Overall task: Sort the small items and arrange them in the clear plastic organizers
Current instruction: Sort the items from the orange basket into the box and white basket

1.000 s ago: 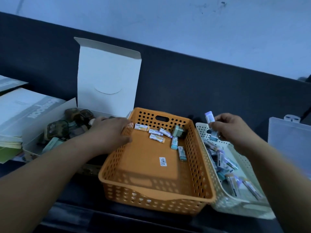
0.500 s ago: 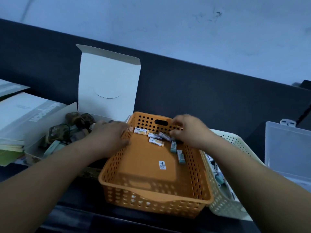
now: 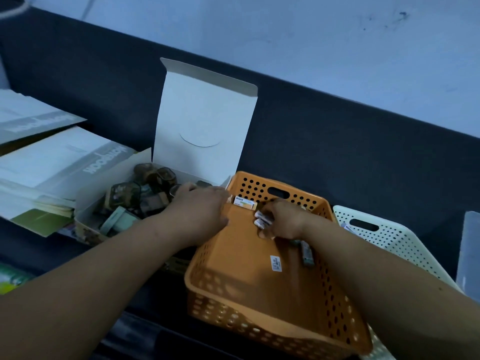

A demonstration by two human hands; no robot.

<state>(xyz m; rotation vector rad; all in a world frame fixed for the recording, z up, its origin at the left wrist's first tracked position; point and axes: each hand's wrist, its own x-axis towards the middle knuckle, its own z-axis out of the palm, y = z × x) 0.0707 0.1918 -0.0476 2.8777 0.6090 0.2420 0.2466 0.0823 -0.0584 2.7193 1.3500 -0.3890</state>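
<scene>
- Our left hand (image 3: 205,211) lay on the left rim of the orange basket (image 3: 233,271); we could not tell its grip.
- Our right hand (image 3: 284,220) pinched small white tubes (image 3: 262,220) inside that basket, near its far wall.

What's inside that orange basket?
The orange basket holds a white-and-orange packet at the back, small white packets by the right hand, a greenish packet and a sticker. Whatever lies beneath that hand is hidden.
</scene>
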